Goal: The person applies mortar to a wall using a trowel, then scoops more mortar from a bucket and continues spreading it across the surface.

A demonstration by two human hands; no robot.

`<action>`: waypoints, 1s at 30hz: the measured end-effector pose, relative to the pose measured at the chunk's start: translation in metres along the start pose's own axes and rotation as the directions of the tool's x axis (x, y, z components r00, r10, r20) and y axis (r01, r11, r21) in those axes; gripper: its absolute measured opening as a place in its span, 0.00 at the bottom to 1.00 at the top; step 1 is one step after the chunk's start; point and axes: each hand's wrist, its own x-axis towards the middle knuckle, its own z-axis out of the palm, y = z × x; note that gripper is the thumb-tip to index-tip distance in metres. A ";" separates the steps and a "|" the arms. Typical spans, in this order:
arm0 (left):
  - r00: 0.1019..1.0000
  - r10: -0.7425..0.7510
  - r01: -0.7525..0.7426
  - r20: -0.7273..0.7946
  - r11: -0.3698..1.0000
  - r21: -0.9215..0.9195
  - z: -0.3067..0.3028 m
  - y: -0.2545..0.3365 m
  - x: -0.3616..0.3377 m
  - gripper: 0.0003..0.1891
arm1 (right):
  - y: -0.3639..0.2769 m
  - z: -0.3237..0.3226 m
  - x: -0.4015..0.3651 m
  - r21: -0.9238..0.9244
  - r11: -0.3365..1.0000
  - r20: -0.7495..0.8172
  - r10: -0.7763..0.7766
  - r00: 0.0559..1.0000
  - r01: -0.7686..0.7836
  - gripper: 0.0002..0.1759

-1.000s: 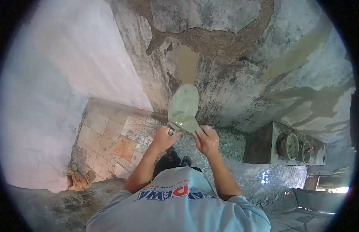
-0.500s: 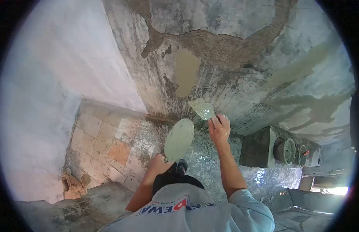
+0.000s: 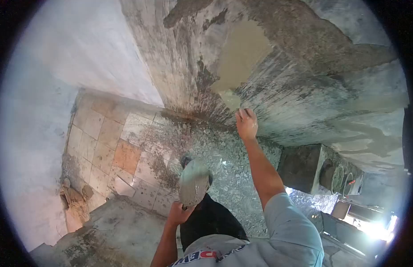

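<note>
My right hand (image 3: 247, 123) is closed on a putty knife (image 3: 231, 99). Its wide blade lies against the wall (image 3: 286, 102) at the bottom end of a wet, greenish-grey plaster patch (image 3: 242, 55). The handle is hidden in my fingers. Lower down, my left hand (image 3: 179, 213) grips the near edge of an oval plaster board (image 3: 194, 182). A thin grey smear covers the board's face, which is held out over the floor in front of my legs.
A rough band of bared render (image 3: 313, 44) crosses the wall above. Dirty tiles (image 3: 99, 142) and rubble-strewn floor (image 3: 233, 160) lie below. To the right stands a concrete block (image 3: 300, 167) with round buckets (image 3: 333, 178) beside it. A pale wall (image 3: 90, 49) rises at left.
The wet patch has become wider and larger. The putty knife, loaded and off the patch before, now touches its lower end. My left hand has lowered the board, which carries less plaster.
</note>
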 end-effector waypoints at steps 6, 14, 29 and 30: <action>0.982 0.122 -0.131 -0.144 0.990 -0.054 0.012 -0.029 0.002 0.16 | 0.024 0.047 0.008 -0.073 0.991 0.131 0.125 0.983 -0.117 0.12; 0.994 0.015 -0.025 -0.113 0.995 -0.092 0.007 -0.006 0.011 0.16 | 0.029 0.016 0.040 -0.074 0.988 0.445 0.152 0.883 -0.133 0.19; 0.998 0.030 -0.034 -0.062 0.997 -0.067 -0.008 0.022 0.022 0.15 | 0.064 0.002 0.049 0.082 0.919 0.500 0.296 0.814 -0.385 0.19; 0.995 0.046 -0.054 -0.088 0.994 -0.095 -0.009 0.023 0.022 0.15 | 0.067 0.001 0.047 0.096 0.926 0.465 0.282 0.839 -0.365 0.19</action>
